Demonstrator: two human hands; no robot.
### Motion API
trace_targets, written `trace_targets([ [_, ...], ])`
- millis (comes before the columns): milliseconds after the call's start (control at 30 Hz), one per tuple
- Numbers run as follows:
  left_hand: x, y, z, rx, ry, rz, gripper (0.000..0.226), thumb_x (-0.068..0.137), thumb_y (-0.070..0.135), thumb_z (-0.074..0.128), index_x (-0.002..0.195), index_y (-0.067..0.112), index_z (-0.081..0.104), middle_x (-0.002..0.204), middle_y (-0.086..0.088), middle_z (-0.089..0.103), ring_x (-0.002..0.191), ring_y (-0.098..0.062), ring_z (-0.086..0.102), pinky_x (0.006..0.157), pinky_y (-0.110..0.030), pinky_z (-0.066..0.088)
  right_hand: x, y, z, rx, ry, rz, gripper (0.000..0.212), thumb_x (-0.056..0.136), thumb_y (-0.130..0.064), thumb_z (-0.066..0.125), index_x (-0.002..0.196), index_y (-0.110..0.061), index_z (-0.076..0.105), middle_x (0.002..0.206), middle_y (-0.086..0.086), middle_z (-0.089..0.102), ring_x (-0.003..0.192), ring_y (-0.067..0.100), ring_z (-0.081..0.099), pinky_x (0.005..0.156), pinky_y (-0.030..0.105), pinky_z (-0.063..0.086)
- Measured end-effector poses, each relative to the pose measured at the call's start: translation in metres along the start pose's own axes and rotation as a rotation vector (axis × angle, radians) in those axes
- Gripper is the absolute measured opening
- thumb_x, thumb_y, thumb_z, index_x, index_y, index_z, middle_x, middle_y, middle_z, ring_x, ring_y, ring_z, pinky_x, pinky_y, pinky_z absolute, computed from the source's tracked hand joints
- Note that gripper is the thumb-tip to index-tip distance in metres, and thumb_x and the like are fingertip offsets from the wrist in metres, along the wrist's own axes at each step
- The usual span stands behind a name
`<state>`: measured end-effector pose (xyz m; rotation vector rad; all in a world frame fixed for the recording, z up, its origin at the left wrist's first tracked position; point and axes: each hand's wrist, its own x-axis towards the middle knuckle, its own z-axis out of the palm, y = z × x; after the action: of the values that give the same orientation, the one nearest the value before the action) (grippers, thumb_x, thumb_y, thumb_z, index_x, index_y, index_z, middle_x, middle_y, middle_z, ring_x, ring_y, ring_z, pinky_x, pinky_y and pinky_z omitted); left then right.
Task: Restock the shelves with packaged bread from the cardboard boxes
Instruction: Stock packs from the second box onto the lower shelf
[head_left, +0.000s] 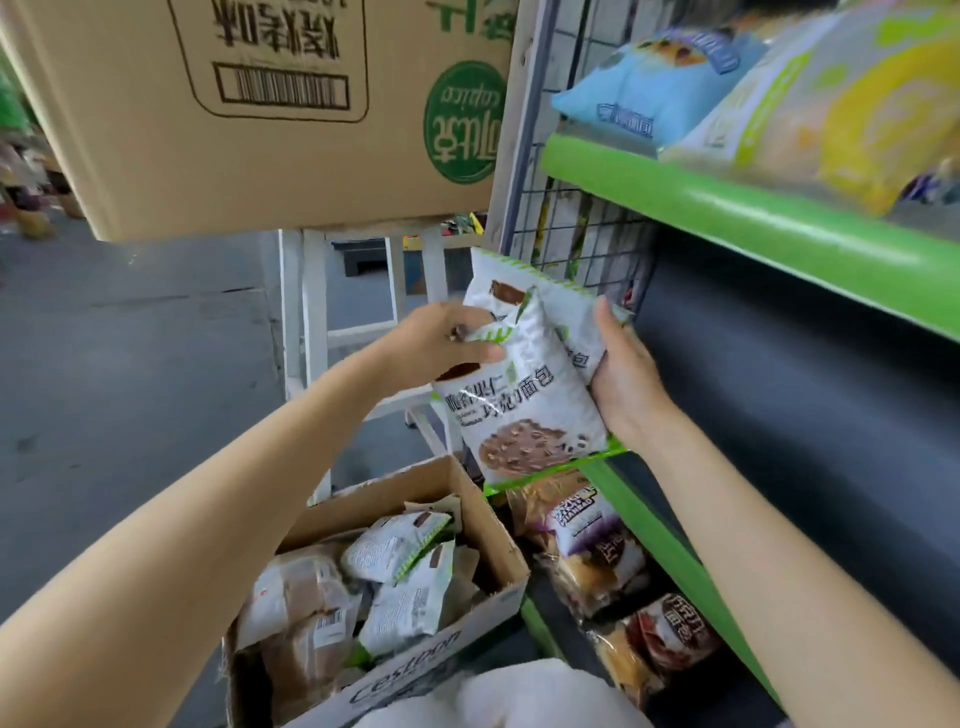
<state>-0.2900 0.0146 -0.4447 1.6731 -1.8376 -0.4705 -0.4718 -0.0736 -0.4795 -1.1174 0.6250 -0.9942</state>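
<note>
- You are mid-restock: your left hand (457, 338) pinches the front bread pack (524, 410) by its top edge, and your right hand (623, 374) cups a second pack (561, 312) behind it.
- Both packs hover above the open box (467, 525), at the edge of the dark middle shelf (805, 415).
- Next, I judge, carry them toward 3 o'clock and set them down there.

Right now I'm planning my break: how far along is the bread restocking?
Partly done: bread packs already sit on the lower shelf. In hand: both hands, left and right, hold white packets. Left: more packets in the open box.
</note>
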Motion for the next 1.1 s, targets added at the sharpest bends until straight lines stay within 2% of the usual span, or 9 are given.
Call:
trace_targets([
  [200,0.072,-0.001,0.015,0.091,-0.072,0.070,0.029,0.092,0.031,0.056,0.077,0.007,0.052,0.061,0.000,0.036,0.057,-0.012,0.036,0.060,-0.027,0.023,0.029,-0.004,-0.044,-0.317,0.052,0.002,0.025,0.093,-0.021,0.057,0.117,-0.018,0.061,0.115,0.000,0.068,0.112,0.019,0.061,0.092,0.034,0.051],
  [267,0.099,0.008,0.020,0.140,-0.084,0.065,0.036,0.094,0.031,0.054,0.117,0.004,0.060,0.097,-0.008,0.066,0.088,-0.021,0.059,0.074,-0.027,0.036,0.043,-0.011,-0.050,-0.474,0.150,-0.159,0.014,0.095,-0.021,0.054,0.105,-0.027,0.060,0.104,-0.014,0.066,0.106,0.007,0.061,0.088,0.021,0.049],
  [367,0.139,0.016,0.030,0.247,-0.080,0.039,0.042,0.096,0.033,0.050,0.135,0.016,0.049,0.131,-0.008,0.056,0.123,-0.029,0.049,0.099,-0.032,0.036,0.060,-0.020,-0.056,-0.607,0.206,-0.259,0.015,0.097,-0.018,0.049,0.107,-0.026,0.057,0.108,-0.011,0.063,0.104,0.004,0.057,0.091,0.020,0.043],
  [467,0.164,0.013,0.040,0.320,-0.096,0.043,0.040,0.096,0.037,0.049,0.134,0.027,0.048,0.125,-0.012,0.056,0.122,-0.035,0.045,0.105,-0.057,0.033,0.068,-0.019,-0.073,-0.611,0.214,-0.201,0.031,0.099,-0.029,0.045,0.127,-0.018,0.050,0.127,-0.005,0.056,0.120,0.011,0.052,0.104,0.027,0.038],
  [567,0.170,0.014,0.052,0.209,-0.100,0.097,0.040,0.096,0.035,0.049,0.135,0.024,0.049,0.107,-0.010,0.055,0.113,-0.027,0.042,0.103,-0.039,0.033,0.064,-0.012,-0.086,-0.511,0.073,-0.022,0.082,0.076,-0.062,0.062,0.144,-0.028,0.032,0.142,-0.008,0.047,0.129,0.010,0.046,0.113,0.036,0.033],
  [633,0.169,0.021,0.059,0.205,-0.064,0.163,0.035,0.096,0.030,0.051,0.128,0.016,0.055,0.083,-0.003,0.049,0.097,-0.019,0.040,0.083,-0.025,0.030,0.061,-0.005,-0.088,-0.621,0.045,0.021,0.107,0.057,-0.060,0.078,0.144,-0.025,0.026,0.141,-0.008,0.046,0.128,0.009,0.045,0.111,0.033,0.034],
  [733,0.172,0.025,0.063,0.078,0.019,0.214,0.035,0.089,0.030,0.062,0.121,0.015,0.059,0.104,-0.007,0.063,0.103,-0.020,0.054,0.085,-0.020,0.040,0.066,0.006,-0.088,-0.625,0.233,-0.044,0.083,0.061,-0.029,0.085,0.128,-0.016,0.038,0.126,-0.002,0.056,0.115,0.012,0.054,0.103,0.032,0.043],
  [933,0.177,0.015,0.108,-0.275,0.480,-0.063,0.050,0.094,0.030,0.054,0.136,0.012,0.035,0.138,-0.014,0.042,0.127,-0.028,0.040,0.102,-0.036,0.035,0.096,0.005,-0.097,-0.586,0.676,-0.172,0.101,0.057,-0.038,0.085,0.138,-0.010,0.031,0.132,0.010,0.053,0.121,0.028,0.053,0.105,0.041,0.043],
  [1100,0.198,-0.008,0.148,-0.211,0.063,-0.016,0.067,0.091,0.008,0.049,0.148,0.028,0.020,0.142,-0.013,0.038,0.124,-0.032,0.046,0.099,-0.030,0.037,0.131,0.001,-0.121,-0.652,0.843,-0.243,0.099,0.066,-0.036,0.083,0.142,-0.010,0.025,0.134,0.013,0.053,0.123,0.031,0.051,0.100,0.033,0.041],
])
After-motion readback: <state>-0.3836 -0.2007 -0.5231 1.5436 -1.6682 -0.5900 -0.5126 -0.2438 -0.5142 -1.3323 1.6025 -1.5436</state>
